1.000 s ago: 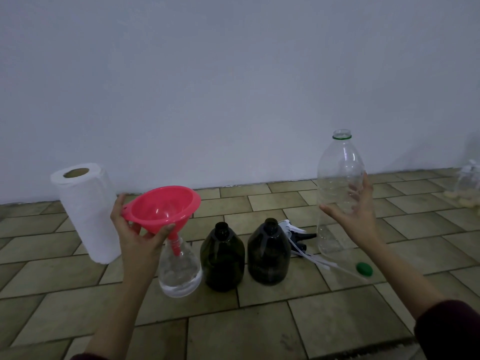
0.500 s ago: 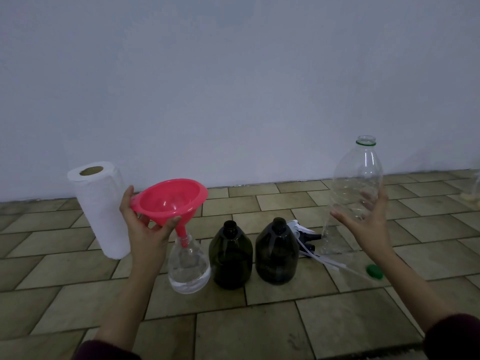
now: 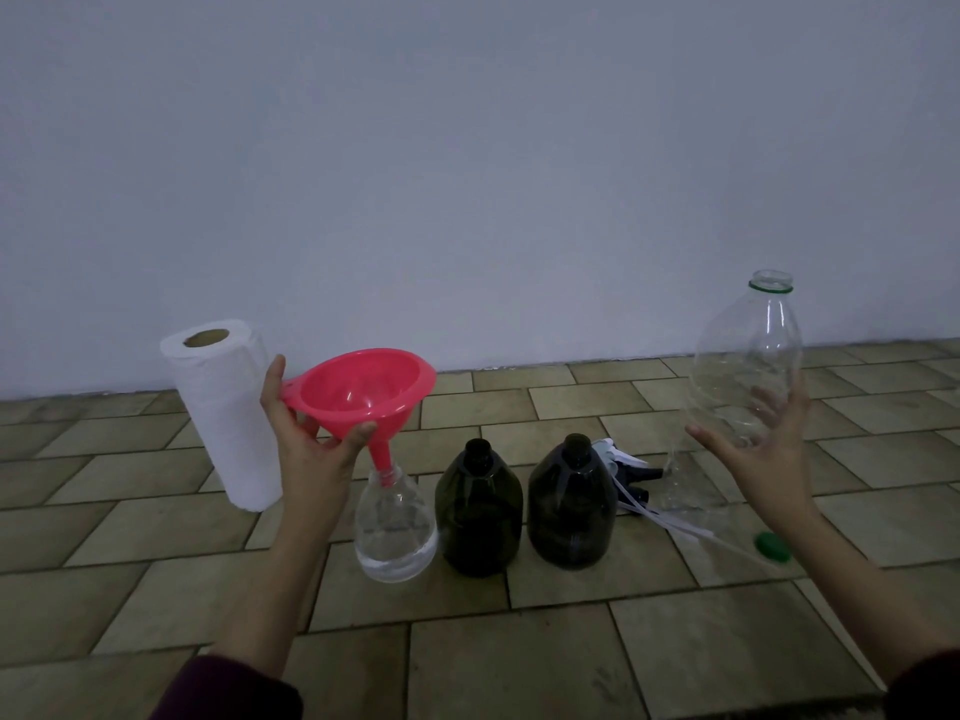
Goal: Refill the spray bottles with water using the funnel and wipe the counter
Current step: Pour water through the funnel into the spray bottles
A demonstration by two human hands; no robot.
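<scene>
**Funnel seated in clear bottle – big bottle nearly empty**

The left hand (image 3: 311, 433) is pinching the pink funnel (image 3: 363, 394) by its rim, spout sitting in the clear spray bottle (image 3: 395, 522). The right hand (image 3: 753, 439) is loosely cupping the big plastic bottle (image 3: 748, 366) – light, thin-walled, probably slippery; best held mid-body. Two dark bottles (image 3: 480, 511) are standing between, paper towel roll (image 3: 223, 407) left, green cap (image 3: 772, 544) and sprayer heads (image 3: 623, 462) right.

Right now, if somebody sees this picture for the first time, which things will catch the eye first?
The pink funnel stands out most: the left hand holds it tilted, its spout in the neck of the small clear bottle, which has a little water. On the right, the right hand is at a big empty plastic bottle. Two dark bottles stand between them, and a paper towel roll at the left.
</scene>
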